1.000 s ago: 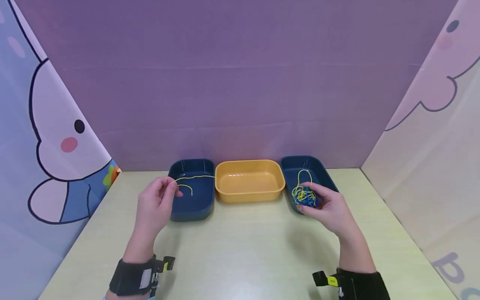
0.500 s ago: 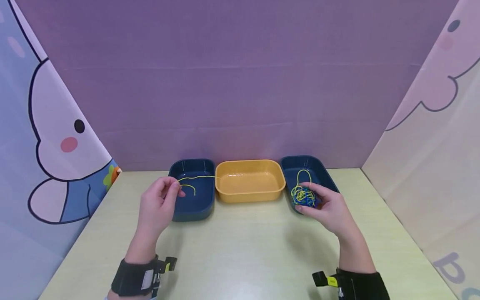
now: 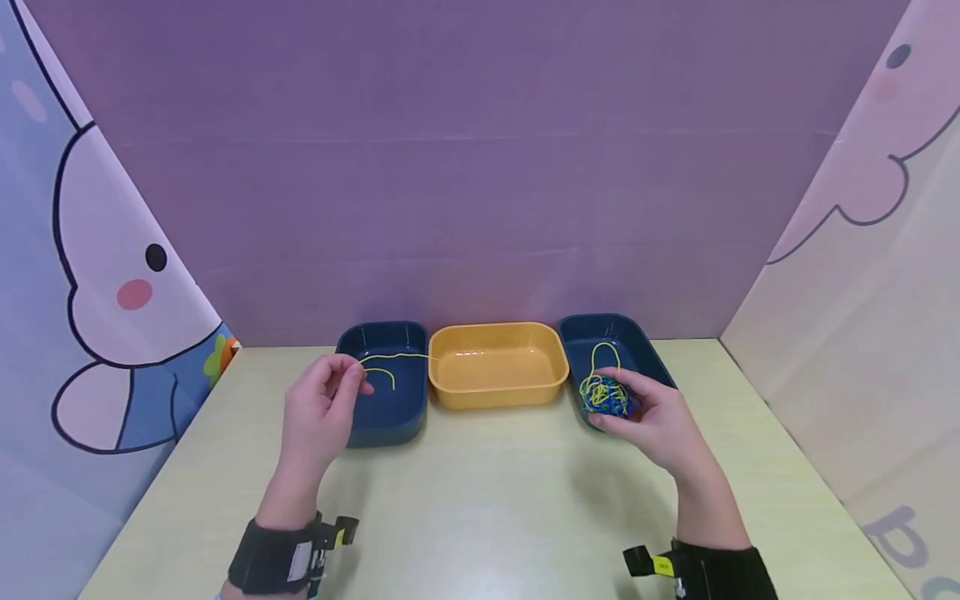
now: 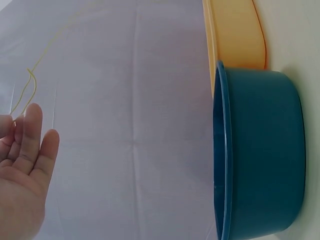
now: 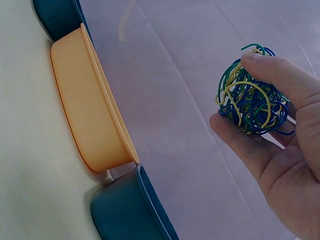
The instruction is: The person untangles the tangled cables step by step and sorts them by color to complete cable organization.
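My left hand [image 3: 322, 404] pinches a thin yellow strand [image 3: 396, 356] between thumb and index finger, over the left blue tray. One stretch of the strand runs right toward the yellow tray, and a short end curls down beside the fingers. In the left wrist view the strand [image 4: 34, 82] rises from the fingertips in a small loop. My right hand [image 3: 660, 421] grips a tangled ball of blue, green and yellow strands [image 5: 252, 97] between thumb and fingers, above the right blue tray. A yellow loop [image 3: 604, 345] sticks up from the ball.
Three trays stand in a row at the back of the table [image 3: 480, 500]: a blue one [image 3: 386, 433] on the left, a yellow one [image 3: 498, 398] in the middle, another blue one [image 3: 618, 325] on the right. A purple backdrop [image 3: 480, 167] rises behind them.
My left hand has shifted slightly to the right with the strand still pinched. The right hand keeps its hold on the ball with hardly any movement.
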### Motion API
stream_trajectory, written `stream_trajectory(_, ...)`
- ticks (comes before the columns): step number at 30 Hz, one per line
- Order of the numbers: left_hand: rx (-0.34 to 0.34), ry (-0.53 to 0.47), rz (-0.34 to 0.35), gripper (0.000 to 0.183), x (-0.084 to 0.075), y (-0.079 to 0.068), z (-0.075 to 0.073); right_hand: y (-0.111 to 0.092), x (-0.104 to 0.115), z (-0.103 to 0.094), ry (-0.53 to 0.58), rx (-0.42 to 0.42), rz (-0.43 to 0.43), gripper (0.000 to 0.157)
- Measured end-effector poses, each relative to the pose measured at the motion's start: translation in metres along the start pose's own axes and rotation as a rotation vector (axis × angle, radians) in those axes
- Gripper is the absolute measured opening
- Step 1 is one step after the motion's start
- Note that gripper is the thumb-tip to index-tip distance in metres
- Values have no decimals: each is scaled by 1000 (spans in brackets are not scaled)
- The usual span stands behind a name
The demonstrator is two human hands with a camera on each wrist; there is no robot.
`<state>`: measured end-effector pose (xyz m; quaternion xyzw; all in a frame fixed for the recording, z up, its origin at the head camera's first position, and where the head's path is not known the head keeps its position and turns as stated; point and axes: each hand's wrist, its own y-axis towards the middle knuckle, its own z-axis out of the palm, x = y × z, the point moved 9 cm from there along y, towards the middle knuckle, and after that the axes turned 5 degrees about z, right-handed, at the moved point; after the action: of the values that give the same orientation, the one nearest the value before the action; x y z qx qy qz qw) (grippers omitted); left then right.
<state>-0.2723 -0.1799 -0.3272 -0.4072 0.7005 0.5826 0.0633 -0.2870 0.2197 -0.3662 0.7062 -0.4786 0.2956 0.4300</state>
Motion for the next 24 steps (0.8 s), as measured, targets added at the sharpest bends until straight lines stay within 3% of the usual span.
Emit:
stream_trajectory(6,-14,49,-3,6,1,3,-9,3,-10,2,19,6,-13,54)
stream_trajectory(17,25,276,-61,12,37,14,-31,2,-11,3,-2,2,-20,55)
stream_trajectory(24,98,372,-70,13,52,23,-31,3,-8,3,-17,-14,-16,55)
